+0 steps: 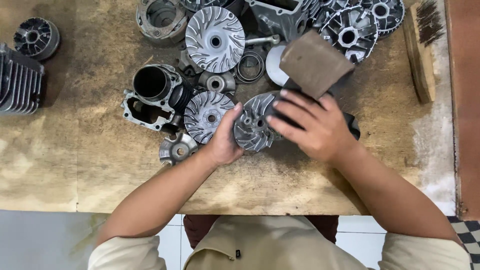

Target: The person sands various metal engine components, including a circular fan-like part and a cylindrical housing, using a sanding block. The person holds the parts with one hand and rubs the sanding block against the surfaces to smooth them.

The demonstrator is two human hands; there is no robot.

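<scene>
My left hand (225, 140) grips a round finned metal pulley disc (252, 125) by its left rim and tilts it up off the wooden bench (300, 185). My right hand (312, 125) holds a folded brown sheet of sandpaper (314, 62), with its fingers pressed against the disc's right side. A second finned disc (205, 116) lies flat just left of my left thumb.
Many grey engine parts crowd the bench's far side: a cylinder block (152, 95), a large fan disc (215, 39), a small gear plate (177, 147), housings (350, 30). A finned cylinder (19, 80) sits far left. A wooden brush (422, 45) lies at the right.
</scene>
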